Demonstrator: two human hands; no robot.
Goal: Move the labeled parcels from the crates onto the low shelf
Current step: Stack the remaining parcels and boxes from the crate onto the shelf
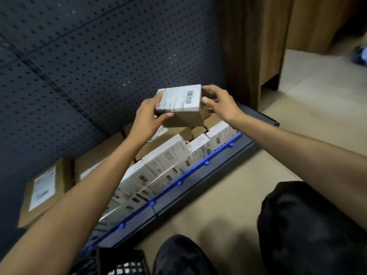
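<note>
**Two-handed grasp before placement**

A labeled parcel [179, 102] is clasped at one end by the left hand [151, 114] and pinched at the other by the right hand [220, 104], above the stacked boxes [168, 153] on the low shelf [218, 163], beneath both hands. Stiff, light cardboard is judged; opposite side faces are best gripped.
</note>
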